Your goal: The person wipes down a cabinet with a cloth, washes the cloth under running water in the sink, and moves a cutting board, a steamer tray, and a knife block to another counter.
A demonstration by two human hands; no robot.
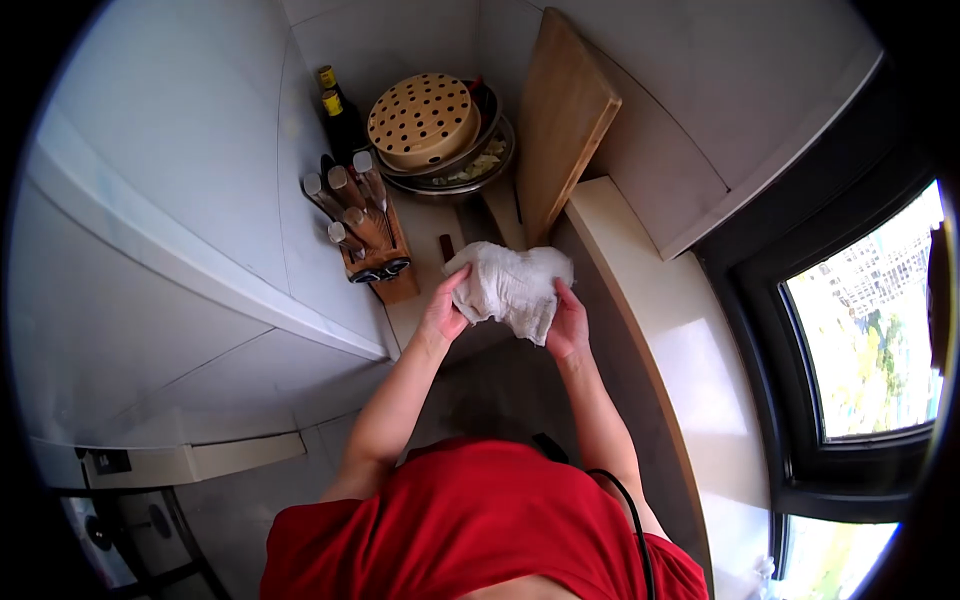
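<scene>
A crumpled white cloth (512, 285) is held up in front of me, stretched between both hands. My left hand (447, 303) grips its left side, thumb on top. On the opposite side, my right hand (568, 320) is closed on the cloth's right edge, with its lower corner hanging beside the fingers. Behind the cloth, a dark brown handle (446, 246) lies on the counter (425, 225); whatever it belongs to is hidden.
A wooden knife block (398, 285) with several knives and black-handled scissors stands at left. Dark bottles (342, 125) stand behind. A perforated steamer tray (424, 115) rests on stacked metal bowls (470, 180). A cutting board (565, 120) leans upright near the window ledge (650, 300).
</scene>
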